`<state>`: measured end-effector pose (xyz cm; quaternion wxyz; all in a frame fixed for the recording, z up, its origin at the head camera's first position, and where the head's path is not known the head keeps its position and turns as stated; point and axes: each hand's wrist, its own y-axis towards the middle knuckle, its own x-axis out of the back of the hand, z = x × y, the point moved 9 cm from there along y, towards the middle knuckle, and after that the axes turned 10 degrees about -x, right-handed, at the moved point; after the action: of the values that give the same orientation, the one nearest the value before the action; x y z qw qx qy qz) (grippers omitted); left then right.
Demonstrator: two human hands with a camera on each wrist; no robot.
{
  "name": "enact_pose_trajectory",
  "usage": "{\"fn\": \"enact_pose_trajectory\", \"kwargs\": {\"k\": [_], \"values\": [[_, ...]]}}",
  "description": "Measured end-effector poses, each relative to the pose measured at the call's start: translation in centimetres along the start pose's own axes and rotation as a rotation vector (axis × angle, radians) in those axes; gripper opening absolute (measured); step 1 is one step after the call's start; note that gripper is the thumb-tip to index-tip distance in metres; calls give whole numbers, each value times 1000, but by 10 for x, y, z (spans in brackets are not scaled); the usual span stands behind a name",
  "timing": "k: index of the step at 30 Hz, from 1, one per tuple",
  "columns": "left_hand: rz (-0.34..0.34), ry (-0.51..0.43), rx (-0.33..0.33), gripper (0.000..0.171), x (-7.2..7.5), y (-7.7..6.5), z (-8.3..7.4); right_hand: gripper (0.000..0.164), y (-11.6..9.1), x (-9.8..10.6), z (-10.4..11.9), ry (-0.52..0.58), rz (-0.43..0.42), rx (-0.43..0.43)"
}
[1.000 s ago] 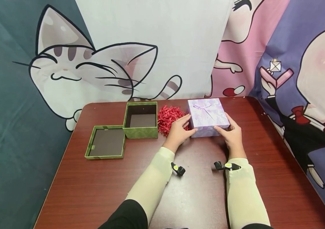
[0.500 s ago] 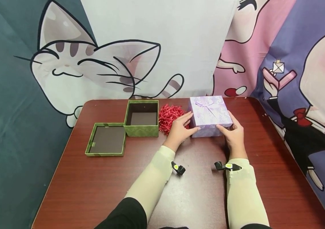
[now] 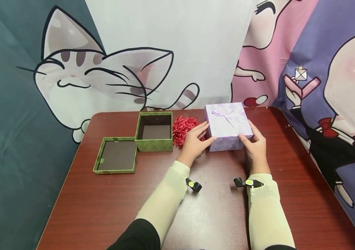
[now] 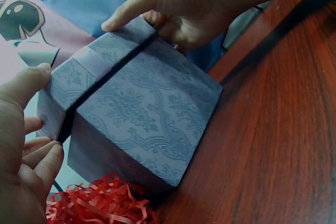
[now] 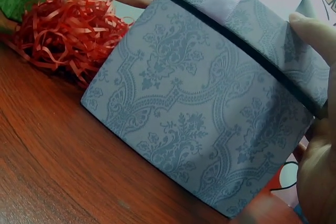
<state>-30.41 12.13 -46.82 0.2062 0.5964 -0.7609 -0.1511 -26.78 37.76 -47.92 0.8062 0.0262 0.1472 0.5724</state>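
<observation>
A lilac gift box [image 3: 225, 146] with an embossed pattern stands at the back right of the table. Its lid [image 3: 231, 126], tied with a pale ribbon bow, sits raised a little above the base. A dark strip shows between the two in both wrist views. My left hand [image 3: 194, 144] grips the lid's left side, thumb at the front edge and fingers along the side. On the opposite side my right hand [image 3: 256, 151] holds the lid, its thumb [image 5: 315, 32] on the lid's front face. What is inside the box is hidden.
Red shredded paper [image 3: 183, 128] is heaped just left of the lilac box. Beside it stands an uncovered green box [image 3: 153, 145] with a dark inside. A green lid [image 3: 118, 156] lies inside up, left of that box. Printed cloth [image 3: 218, 52] hangs behind the table.
The lilac lid has risen slightly off its base between both hands. My right thumb has shifted up a little with it. The green box and red paper have stayed put.
</observation>
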Motion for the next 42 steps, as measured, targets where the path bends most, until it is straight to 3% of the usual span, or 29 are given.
{"fn": "enact_pose_trajectory", "kwargs": {"k": [7, 12, 17, 26, 33, 38, 42], "values": [[-40, -101, -16, 62, 10, 2, -6, 67, 0, -10, 9, -42, 37, 42], [-59, -173, -5, 63, 16, 3, -11, 70, -8, -26, 33, -93, 61, 71], [-67, -173, -3, 62, 19, 4, -11, 68, -13, -33, 46, -143, 55, 74], [-78, -147, 41, 58, 23, 3, -4, 74, -12, -35, 44, -211, 70, 42], [-90, -131, 40, 60, 25, 3, -2, 83, -13, -38, 47, -334, 47, 9], [-82, -145, -12, 61, 25, 5, -7, 85, -17, -45, 59, -456, 28, 99], [-63, -141, -10, 58, 24, 5, -6, 83, -18, -43, 62, -485, -5, 168]]}}
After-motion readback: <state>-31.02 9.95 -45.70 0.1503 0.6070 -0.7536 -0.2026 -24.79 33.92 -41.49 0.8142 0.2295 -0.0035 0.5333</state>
